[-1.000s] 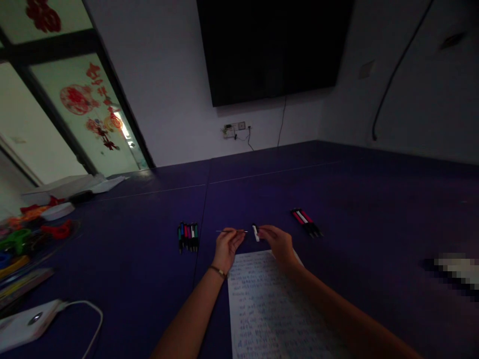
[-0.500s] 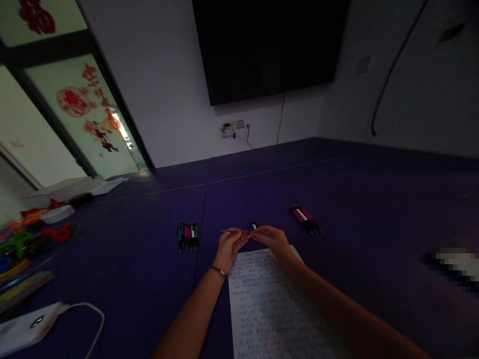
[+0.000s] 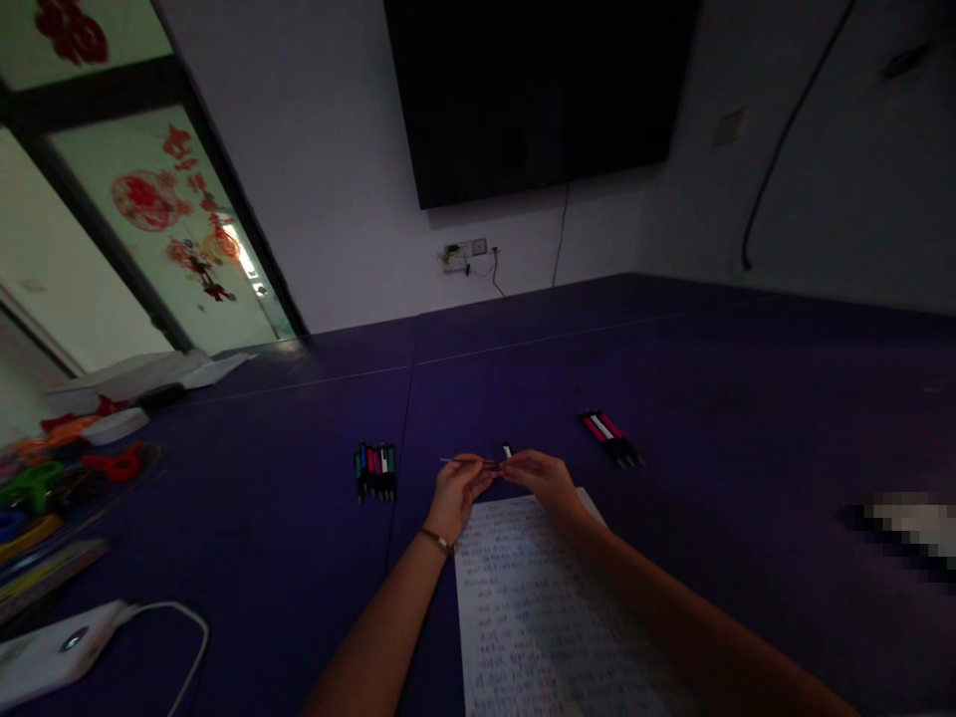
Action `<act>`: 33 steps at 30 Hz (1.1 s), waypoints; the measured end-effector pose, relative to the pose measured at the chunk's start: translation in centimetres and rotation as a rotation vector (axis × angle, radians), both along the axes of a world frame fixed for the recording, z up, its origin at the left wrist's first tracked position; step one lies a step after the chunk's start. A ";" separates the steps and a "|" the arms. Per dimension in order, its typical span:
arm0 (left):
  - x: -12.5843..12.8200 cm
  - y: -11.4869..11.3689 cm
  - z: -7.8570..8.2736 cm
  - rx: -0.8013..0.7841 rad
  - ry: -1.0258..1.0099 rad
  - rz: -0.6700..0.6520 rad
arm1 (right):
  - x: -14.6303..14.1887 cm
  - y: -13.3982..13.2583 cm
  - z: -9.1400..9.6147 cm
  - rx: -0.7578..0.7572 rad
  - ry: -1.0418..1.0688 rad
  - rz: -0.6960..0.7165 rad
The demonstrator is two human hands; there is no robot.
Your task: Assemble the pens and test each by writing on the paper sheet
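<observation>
Over the top edge of a handwritten sheet (image 3: 523,597), my two hands meet fingertip to fingertip. My left hand (image 3: 455,493) is closed in a pinch on a thin pen refill (image 3: 452,460), whose end sticks out to the left. The fingers of my right hand (image 3: 545,478) are pinched at its other end; any small part between them is too small to make out. Just behind the right fingertips lies a white-and-black pen part (image 3: 508,450), partly hidden.
A row of several pens (image 3: 374,472) lies to the left, another group of pens (image 3: 610,438) to the right. At the far left are a white power bank (image 3: 60,647) with a cable and a tray of colourful items (image 3: 67,478). A dark screen (image 3: 545,100) hangs on the wall.
Almost nothing differs. Both hands stay pinched together at the same spot, and the pens lie as before.
</observation>
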State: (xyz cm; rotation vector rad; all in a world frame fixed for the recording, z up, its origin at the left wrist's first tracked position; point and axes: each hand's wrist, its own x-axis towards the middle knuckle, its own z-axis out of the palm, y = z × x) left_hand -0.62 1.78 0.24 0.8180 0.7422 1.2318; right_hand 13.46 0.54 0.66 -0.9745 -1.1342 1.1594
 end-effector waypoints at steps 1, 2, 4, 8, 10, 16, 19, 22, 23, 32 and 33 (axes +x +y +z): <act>0.1 0.0 -0.1 0.011 0.038 0.000 | 0.0 0.0 0.0 0.000 -0.020 0.005; 0.1 0.0 -0.3 0.029 0.084 -0.002 | -0.1 -0.1 -0.1 0.003 -0.043 0.014; 0.3 0.1 -0.6 0.074 0.180 -0.011 | -0.3 -0.2 -0.2 0.013 -0.099 0.033; 0.4 0.1 -1.0 0.213 0.344 -0.009 | -0.4 -0.3 -0.3 0.040 -0.202 0.037; 0.5 0.0 -0.8 0.362 0.466 0.024 | -0.2 -0.3 -0.3 0.075 -0.239 -0.021; 1.2 -1.5 -0.5 0.900 1.101 -0.013 | 0.9 0.2 -0.3 0.162 -0.212 -0.315; 1.4 -2.1 -0.5 0.994 1.347 -0.086 | 1.1 0.3 -0.4 0.154 -0.175 -0.326; 1.4 -2.3 -0.5 1.000 1.463 -0.026 | 1.1 0.3 -0.5 0.155 -0.184 -0.320; 1.4 -2.3 -0.4 0.990 1.484 0.011 | 1.1 0.3 -0.5 0.153 -0.194 -0.326; 0.9 -1.9 -0.4 0.829 1.670 0.271 | 1.3 0.1 -0.4 0.231 -0.703 -0.485; 0.9 -1.9 -0.4 0.822 1.687 0.270 | 1.3 0.0 -0.3 0.240 -0.783 -0.509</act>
